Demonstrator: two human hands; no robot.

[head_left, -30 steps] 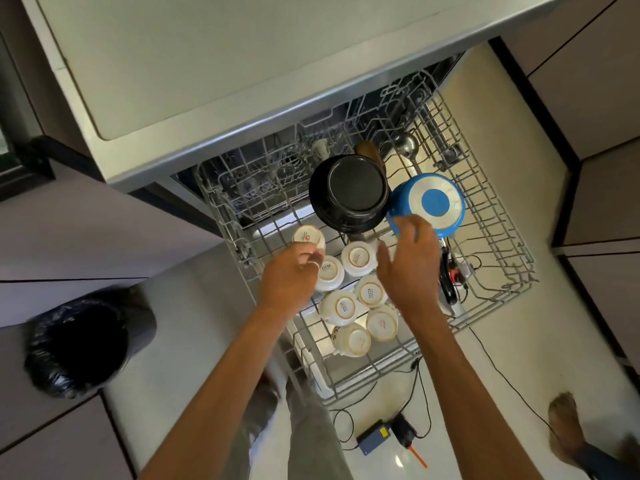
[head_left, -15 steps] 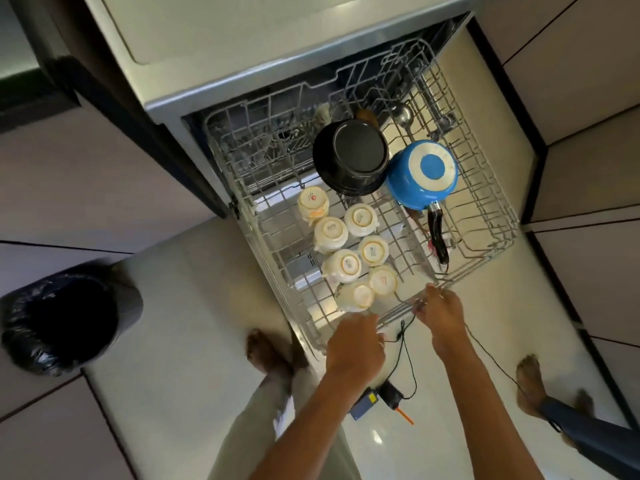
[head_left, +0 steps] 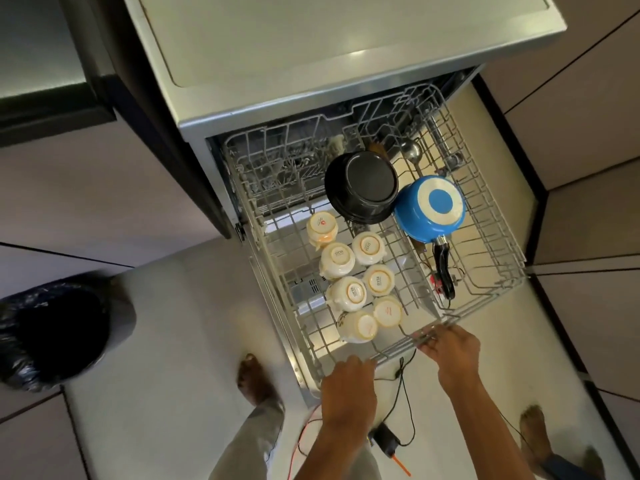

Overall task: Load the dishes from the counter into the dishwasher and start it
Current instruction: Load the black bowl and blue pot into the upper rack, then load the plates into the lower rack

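Pale floor [head_left: 173,323], rack [head_left: 491,244] standing out of the dishwasher [head_left: 346,64].
I am curling my left grip [head_left: 348,379] and right grip [head_left: 450,348] over its front rail, likely for pushing; cups [head_left: 353,294], pot [head_left: 362,185] and saucepan [head_left: 431,209] are sitting upside down to drain.

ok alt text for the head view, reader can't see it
Seen from above, a person's left hand and right hand hold the front rail of a pulled-out dishwasher rack. It carries seven upturned white cups, a black pot and a blue saucepan.
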